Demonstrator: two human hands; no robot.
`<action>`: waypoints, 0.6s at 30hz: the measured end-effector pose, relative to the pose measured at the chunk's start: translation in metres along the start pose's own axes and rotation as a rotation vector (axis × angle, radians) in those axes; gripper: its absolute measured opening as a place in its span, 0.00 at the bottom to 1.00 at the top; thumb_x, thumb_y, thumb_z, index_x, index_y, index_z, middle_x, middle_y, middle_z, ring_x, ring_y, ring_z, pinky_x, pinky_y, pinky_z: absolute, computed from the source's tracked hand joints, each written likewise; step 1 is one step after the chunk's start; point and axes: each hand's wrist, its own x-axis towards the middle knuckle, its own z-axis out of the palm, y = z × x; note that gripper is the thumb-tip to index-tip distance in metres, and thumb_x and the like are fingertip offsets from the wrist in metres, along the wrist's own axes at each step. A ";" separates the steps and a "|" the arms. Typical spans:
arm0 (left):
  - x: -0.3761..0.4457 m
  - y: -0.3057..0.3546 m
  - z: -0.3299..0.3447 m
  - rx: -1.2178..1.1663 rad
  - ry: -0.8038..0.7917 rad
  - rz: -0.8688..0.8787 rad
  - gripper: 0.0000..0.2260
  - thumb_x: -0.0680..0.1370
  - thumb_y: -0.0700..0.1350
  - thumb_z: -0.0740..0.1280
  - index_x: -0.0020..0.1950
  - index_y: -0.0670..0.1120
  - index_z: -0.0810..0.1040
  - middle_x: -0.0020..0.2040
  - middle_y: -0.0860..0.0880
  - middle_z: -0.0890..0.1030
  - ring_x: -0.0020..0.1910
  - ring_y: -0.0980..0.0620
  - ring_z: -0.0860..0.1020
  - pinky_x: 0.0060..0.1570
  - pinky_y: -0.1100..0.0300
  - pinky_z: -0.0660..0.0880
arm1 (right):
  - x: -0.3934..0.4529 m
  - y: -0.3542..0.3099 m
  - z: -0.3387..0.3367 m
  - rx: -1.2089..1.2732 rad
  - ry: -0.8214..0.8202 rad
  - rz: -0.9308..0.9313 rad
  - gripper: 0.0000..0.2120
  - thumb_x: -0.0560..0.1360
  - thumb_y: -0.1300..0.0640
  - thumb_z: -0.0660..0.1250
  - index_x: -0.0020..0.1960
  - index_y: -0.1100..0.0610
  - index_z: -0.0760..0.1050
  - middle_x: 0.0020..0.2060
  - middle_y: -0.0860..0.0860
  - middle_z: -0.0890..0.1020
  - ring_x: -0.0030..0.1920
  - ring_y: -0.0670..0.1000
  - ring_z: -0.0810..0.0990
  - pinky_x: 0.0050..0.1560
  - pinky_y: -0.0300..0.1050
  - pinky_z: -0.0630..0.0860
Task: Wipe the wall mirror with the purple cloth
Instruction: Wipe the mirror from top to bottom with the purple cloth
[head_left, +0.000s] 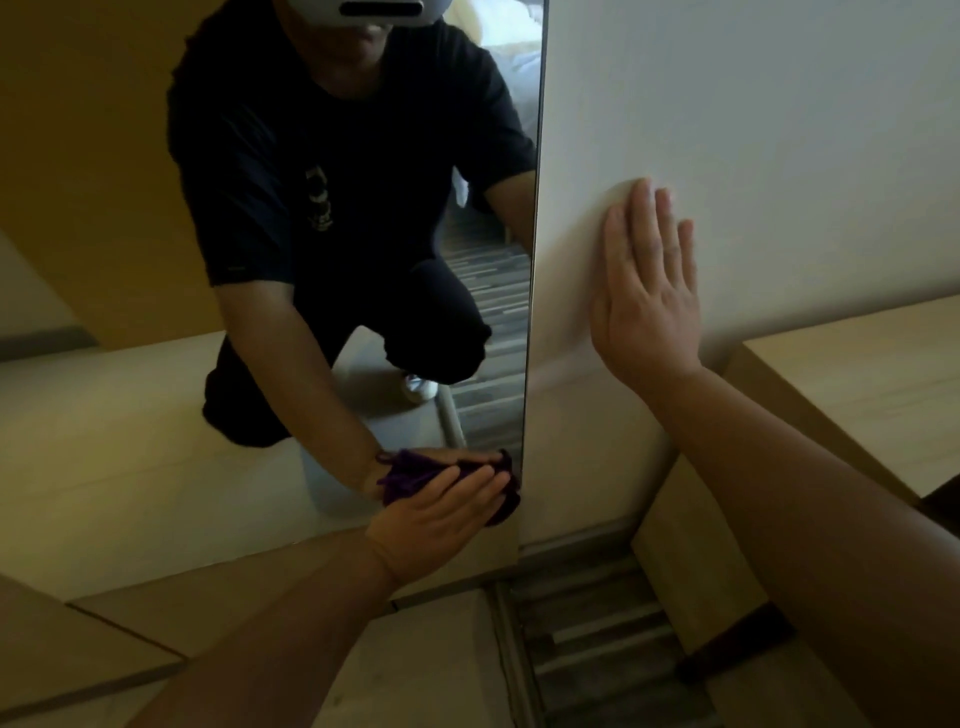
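The tall wall mirror fills the left and centre of the view, down to near the floor. It reflects a crouching person in dark clothes. My left hand presses the crumpled purple cloth flat against the glass at the mirror's lower right corner. Only the cloth's edge shows past my fingers, with its reflection just above. My right hand lies flat, fingers spread, on the pale wall to the right of the mirror, holding nothing.
A light wooden cabinet stands against the wall at the right, its corner close to my right forearm. Striped grey flooring shows below the mirror's right edge. Pale floor panels lie at the lower left.
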 end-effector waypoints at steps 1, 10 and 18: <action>-0.006 0.003 0.003 -0.010 -0.014 0.008 0.21 0.84 0.39 0.49 0.77 0.43 0.66 0.78 0.45 0.63 0.77 0.45 0.62 0.77 0.45 0.49 | 0.000 0.001 0.000 0.001 0.000 -0.005 0.27 0.81 0.64 0.59 0.78 0.64 0.55 0.77 0.65 0.58 0.77 0.66 0.53 0.77 0.64 0.51; -0.013 -0.006 -0.014 -0.202 -0.169 0.156 0.21 0.79 0.44 0.57 0.69 0.48 0.77 0.72 0.47 0.74 0.70 0.46 0.72 0.70 0.48 0.61 | 0.002 -0.002 -0.016 -0.070 -0.185 0.026 0.29 0.83 0.59 0.56 0.80 0.62 0.49 0.79 0.61 0.49 0.78 0.56 0.39 0.78 0.59 0.43; 0.021 -0.062 -0.109 -0.888 -0.285 -0.451 0.26 0.76 0.39 0.71 0.74 0.48 0.72 0.72 0.48 0.74 0.69 0.47 0.73 0.67 0.52 0.69 | 0.010 -0.031 -0.056 -0.125 -0.507 0.180 0.34 0.81 0.59 0.53 0.80 0.56 0.37 0.78 0.53 0.34 0.77 0.53 0.30 0.78 0.57 0.40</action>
